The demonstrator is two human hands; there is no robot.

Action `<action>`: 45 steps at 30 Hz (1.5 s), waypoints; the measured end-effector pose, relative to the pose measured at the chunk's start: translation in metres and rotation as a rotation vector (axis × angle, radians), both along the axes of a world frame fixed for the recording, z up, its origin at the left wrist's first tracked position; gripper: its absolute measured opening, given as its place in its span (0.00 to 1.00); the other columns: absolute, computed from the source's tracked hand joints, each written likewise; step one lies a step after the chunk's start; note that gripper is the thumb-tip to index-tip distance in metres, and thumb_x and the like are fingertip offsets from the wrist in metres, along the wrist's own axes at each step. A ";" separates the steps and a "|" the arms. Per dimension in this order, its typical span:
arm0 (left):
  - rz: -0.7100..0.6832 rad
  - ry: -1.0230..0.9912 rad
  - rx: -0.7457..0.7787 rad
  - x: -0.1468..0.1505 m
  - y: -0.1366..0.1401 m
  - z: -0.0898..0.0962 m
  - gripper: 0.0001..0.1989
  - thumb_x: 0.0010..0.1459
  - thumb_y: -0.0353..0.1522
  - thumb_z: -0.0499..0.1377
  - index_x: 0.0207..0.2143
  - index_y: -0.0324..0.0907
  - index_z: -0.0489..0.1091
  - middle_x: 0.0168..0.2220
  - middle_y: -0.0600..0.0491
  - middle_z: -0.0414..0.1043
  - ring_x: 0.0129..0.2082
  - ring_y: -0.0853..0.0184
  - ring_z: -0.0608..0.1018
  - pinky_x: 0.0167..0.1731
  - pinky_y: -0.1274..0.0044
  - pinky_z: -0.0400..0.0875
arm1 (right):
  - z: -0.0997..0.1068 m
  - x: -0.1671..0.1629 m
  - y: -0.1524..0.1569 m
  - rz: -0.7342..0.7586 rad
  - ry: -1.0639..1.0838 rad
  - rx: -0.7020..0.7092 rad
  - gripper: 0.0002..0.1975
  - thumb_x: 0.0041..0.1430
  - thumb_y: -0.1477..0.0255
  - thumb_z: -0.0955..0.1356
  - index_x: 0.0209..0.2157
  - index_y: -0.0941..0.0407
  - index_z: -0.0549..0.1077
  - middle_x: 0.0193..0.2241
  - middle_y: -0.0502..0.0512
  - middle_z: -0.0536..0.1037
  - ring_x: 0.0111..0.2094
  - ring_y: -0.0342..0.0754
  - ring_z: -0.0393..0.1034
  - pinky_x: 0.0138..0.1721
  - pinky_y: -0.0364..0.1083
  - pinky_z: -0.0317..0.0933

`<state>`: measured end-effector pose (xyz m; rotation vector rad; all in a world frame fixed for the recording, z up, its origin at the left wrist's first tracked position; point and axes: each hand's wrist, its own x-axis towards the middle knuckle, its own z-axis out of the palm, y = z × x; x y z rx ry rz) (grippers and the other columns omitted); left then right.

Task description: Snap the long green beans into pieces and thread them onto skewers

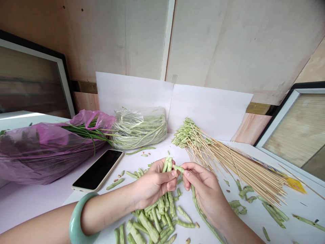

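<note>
Fingers (pixel 166 177) snug around green beans (pixel 169 163)

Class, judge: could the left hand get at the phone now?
Probably yes: the phone lies uncovered beside the left forearm, though the left hand would likely need to set down its bean pieces first.
</note>
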<state>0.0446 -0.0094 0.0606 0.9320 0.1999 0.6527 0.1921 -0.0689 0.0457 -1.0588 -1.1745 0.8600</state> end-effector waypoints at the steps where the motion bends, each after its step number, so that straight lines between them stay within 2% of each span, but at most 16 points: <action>1: -0.003 0.006 0.003 0.000 0.000 0.000 0.11 0.51 0.28 0.65 0.28 0.38 0.62 0.18 0.60 0.60 0.18 0.78 0.59 0.23 0.81 0.52 | 0.001 0.000 0.000 -0.004 -0.009 -0.005 0.14 0.54 0.59 0.71 0.34 0.56 0.74 0.17 0.45 0.68 0.22 0.42 0.63 0.26 0.41 0.61; 5: 0.000 0.028 0.021 -0.001 0.001 0.001 0.12 0.50 0.29 0.66 0.28 0.38 0.62 0.19 0.60 0.60 0.18 0.78 0.60 0.22 0.81 0.51 | 0.008 0.004 0.002 -0.019 -0.085 -0.038 0.15 0.54 0.58 0.71 0.34 0.57 0.75 0.17 0.46 0.68 0.22 0.43 0.63 0.26 0.42 0.61; 10: -0.003 0.074 0.029 -0.001 0.002 0.001 0.16 0.46 0.29 0.68 0.29 0.39 0.61 0.24 0.59 0.63 0.18 0.79 0.62 0.23 0.82 0.51 | 0.014 0.012 0.003 -0.069 -0.238 -0.069 0.13 0.54 0.61 0.70 0.33 0.58 0.75 0.15 0.45 0.65 0.19 0.43 0.59 0.22 0.43 0.57; 20: -0.022 0.130 0.043 -0.003 0.004 0.000 0.18 0.45 0.30 0.69 0.30 0.39 0.61 0.24 0.60 0.63 0.19 0.79 0.63 0.23 0.82 0.52 | 0.017 0.020 -0.001 -0.141 -0.476 -0.026 0.07 0.56 0.67 0.67 0.31 0.55 0.75 0.15 0.44 0.63 0.17 0.43 0.56 0.20 0.43 0.51; 24: 0.026 0.103 0.037 -0.002 0.002 0.001 0.17 0.45 0.30 0.68 0.30 0.39 0.60 0.22 0.61 0.62 0.19 0.79 0.62 0.23 0.82 0.52 | 0.015 0.019 -0.001 -0.077 -0.482 -0.054 0.10 0.56 0.65 0.67 0.31 0.56 0.76 0.13 0.44 0.62 0.16 0.43 0.58 0.19 0.43 0.54; 27: 0.080 0.063 0.014 -0.001 0.002 0.000 0.17 0.46 0.28 0.67 0.29 0.40 0.59 0.20 0.61 0.60 0.19 0.78 0.62 0.23 0.82 0.51 | 0.015 0.017 0.000 -0.025 -0.445 -0.094 0.12 0.55 0.63 0.68 0.35 0.57 0.76 0.17 0.47 0.68 0.17 0.43 0.63 0.20 0.43 0.59; 30: 0.067 0.048 -0.022 -0.001 0.002 -0.001 0.17 0.47 0.27 0.67 0.29 0.40 0.58 0.20 0.61 0.60 0.20 0.78 0.62 0.24 0.82 0.52 | 0.017 0.015 -0.001 0.017 -0.361 -0.145 0.15 0.52 0.64 0.70 0.39 0.57 0.76 0.23 0.48 0.70 0.18 0.42 0.65 0.21 0.43 0.62; 33: 0.044 0.060 -0.046 0.000 0.001 -0.002 0.17 0.46 0.27 0.67 0.29 0.40 0.58 0.20 0.61 0.61 0.19 0.79 0.61 0.24 0.82 0.52 | 0.017 0.015 -0.002 0.073 -0.295 -0.189 0.16 0.52 0.65 0.71 0.41 0.58 0.75 0.20 0.46 0.68 0.19 0.42 0.64 0.23 0.43 0.62; 36: 0.055 0.090 -0.057 0.000 0.000 -0.001 0.17 0.45 0.28 0.67 0.29 0.39 0.59 0.20 0.61 0.61 0.19 0.79 0.62 0.24 0.82 0.51 | 0.016 0.014 -0.001 0.087 -0.293 -0.151 0.14 0.54 0.64 0.70 0.40 0.58 0.75 0.21 0.46 0.67 0.19 0.41 0.62 0.21 0.42 0.60; 39: 0.039 0.129 -0.051 0.000 -0.001 -0.001 0.17 0.44 0.28 0.68 0.28 0.39 0.60 0.19 0.61 0.60 0.19 0.78 0.62 0.23 0.82 0.51 | 0.016 0.012 0.001 0.074 -0.345 -0.078 0.11 0.55 0.65 0.70 0.34 0.58 0.76 0.20 0.46 0.65 0.19 0.41 0.60 0.19 0.41 0.56; 42: -0.001 0.141 -0.027 0.000 -0.003 0.000 0.15 0.45 0.29 0.68 0.27 0.38 0.61 0.19 0.60 0.59 0.18 0.79 0.60 0.22 0.81 0.50 | 0.016 0.009 0.001 0.035 -0.370 -0.015 0.07 0.54 0.68 0.70 0.28 0.58 0.76 0.22 0.48 0.65 0.21 0.42 0.59 0.21 0.42 0.55; 45: -0.040 0.128 -0.012 0.000 -0.006 0.001 0.15 0.46 0.30 0.68 0.26 0.38 0.61 0.19 0.61 0.58 0.18 0.79 0.59 0.22 0.81 0.49 | 0.014 0.007 0.000 -0.002 -0.353 0.039 0.05 0.52 0.70 0.70 0.27 0.57 0.76 0.24 0.49 0.66 0.23 0.43 0.60 0.24 0.43 0.56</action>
